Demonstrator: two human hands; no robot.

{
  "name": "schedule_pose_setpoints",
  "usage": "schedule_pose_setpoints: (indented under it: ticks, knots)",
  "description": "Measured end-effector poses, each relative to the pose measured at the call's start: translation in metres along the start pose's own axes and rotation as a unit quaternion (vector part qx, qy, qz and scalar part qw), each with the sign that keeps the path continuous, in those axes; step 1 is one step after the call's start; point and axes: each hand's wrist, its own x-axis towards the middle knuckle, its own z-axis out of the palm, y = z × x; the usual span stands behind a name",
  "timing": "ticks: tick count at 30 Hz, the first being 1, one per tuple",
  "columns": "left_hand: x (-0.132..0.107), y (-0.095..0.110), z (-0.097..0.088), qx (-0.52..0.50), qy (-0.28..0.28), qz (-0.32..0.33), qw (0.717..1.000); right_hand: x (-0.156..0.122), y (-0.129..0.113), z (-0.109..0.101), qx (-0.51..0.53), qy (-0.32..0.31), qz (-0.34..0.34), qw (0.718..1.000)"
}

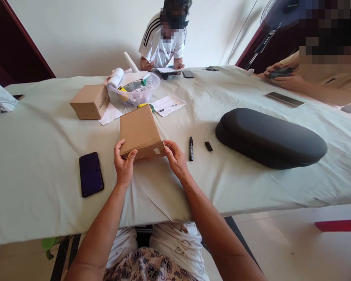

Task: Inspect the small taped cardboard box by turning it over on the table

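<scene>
- Pale green cloth (43, 164) covers the table, wrinkled in places, with a white wall (90, 39) behind.
- At the far left edge stands a white printed package (0, 96), cut off by the view.
- Nearer the person lies a phone (91, 174), its screen dark; beyond it sits a closed brown carton (89, 102).
- The left hand (124, 166) grips the near left corner of a cardboard box (140, 130), thumb on the front face.
- Behind that box, a clear plastic basin (140, 96) holds a white roll (116, 77) and other items.
- This box is in front of the person, between both hands; whether its underside touches the cloth, I cannot tell.
- Across the table, a person in a white shirt (160, 45) leans over papers.
- The right hand (176, 160) grips the box's near right corner.
- Just beside that hand lies an uncapped black marker (191, 149), then its cap (208, 146).
- Farther right rests a long black case (270, 138).
- At the right edge, another person (318, 84) holds a dark object.
</scene>
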Motion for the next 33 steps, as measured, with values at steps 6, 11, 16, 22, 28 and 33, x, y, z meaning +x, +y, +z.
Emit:
schedule_pose_setpoints:
  ticks: [6,11,16,22,28,33]
  knots:
    - [0.001,-0.004,0.000,-0.026,-0.004,0.005,1.000,-0.001,-0.006,-0.003,-0.007,-0.002,-0.022,1.000]
    - [0.003,-0.011,-0.001,-0.055,0.004,0.001,0.998,-0.002,-0.010,-0.002,0.043,-0.013,-0.060,0.997]
    - [0.003,-0.015,-0.003,-0.087,0.005,-0.034,0.996,-0.002,-0.016,-0.003,0.103,-0.036,-0.076,0.991]
    - [0.002,-0.021,-0.003,-0.064,-0.007,-0.036,0.997,-0.003,-0.021,-0.003,0.135,-0.014,-0.110,0.985]
    - [0.004,-0.024,-0.005,-0.059,-0.034,-0.039,0.997,-0.007,-0.023,-0.005,0.088,0.021,-0.090,0.992]
    - [0.009,-0.021,-0.009,-0.070,-0.064,-0.020,0.995,0.001,-0.023,-0.010,0.085,0.075,-0.068,0.991]
